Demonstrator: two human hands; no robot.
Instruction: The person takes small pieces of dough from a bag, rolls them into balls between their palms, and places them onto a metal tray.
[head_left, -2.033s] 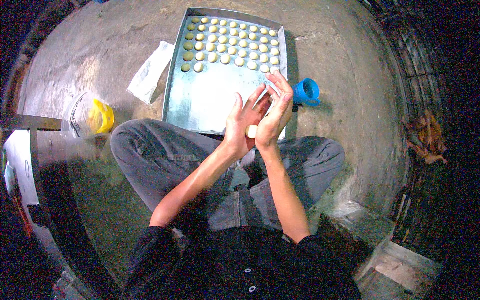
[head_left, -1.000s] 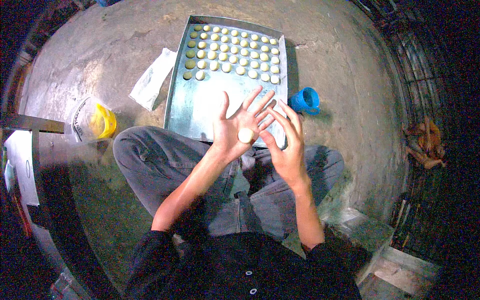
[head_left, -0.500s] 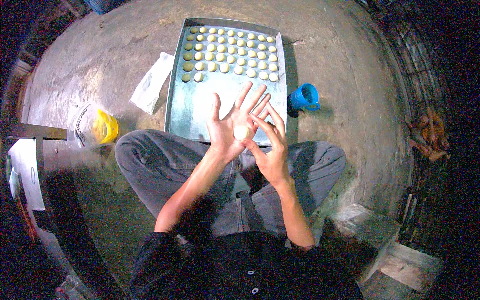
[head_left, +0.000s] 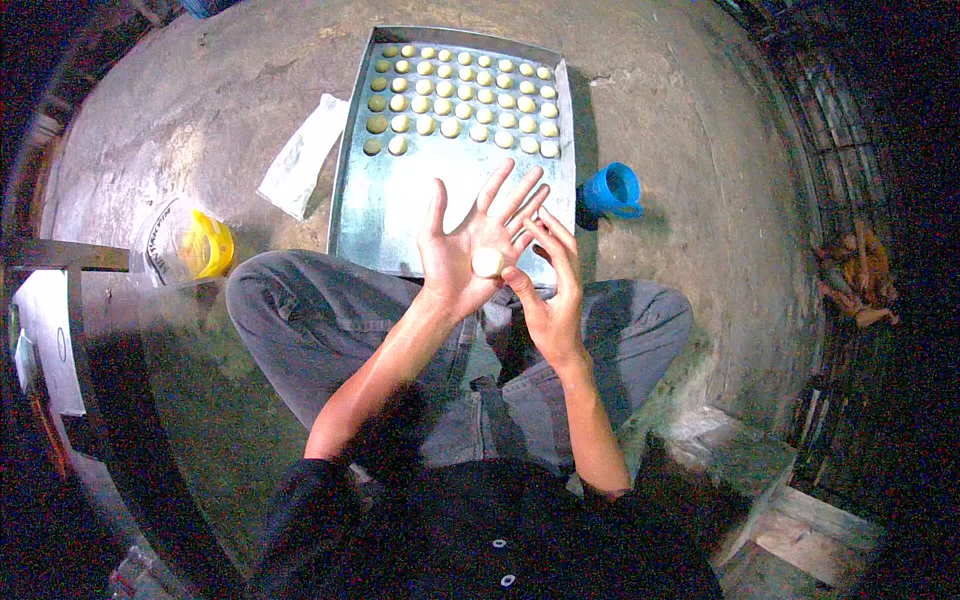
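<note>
A small, pale round dough ball (head_left: 488,263) lies on the palm of my left hand (head_left: 462,255), which is turned up with its fingers spread wide. Beside it is my right hand (head_left: 550,290), fingers apart and slightly bent, the thumb tip at or very near the ball's right side. Both hands are over my lap, at the near edge of a large metal tray (head_left: 385,205). Rows of similar dough balls (head_left: 443,105) fill its far half, while the near part shows bare metal, partly hidden by my left hand.
A blue plastic cup (head_left: 612,190) is right of the tray. To its left lie a white plastic bag (head_left: 303,160) and, nearer me, a clear tub (head_left: 165,245) with something yellow (head_left: 212,245). My crossed legs (head_left: 300,310) border the tray's near side on the concrete floor (head_left: 690,150).
My right thumb has shifted up from below the dough ball to its right side, and the right fingers have drawn slightly back. The ball stays on my left palm. The whole view shifts slightly.
</note>
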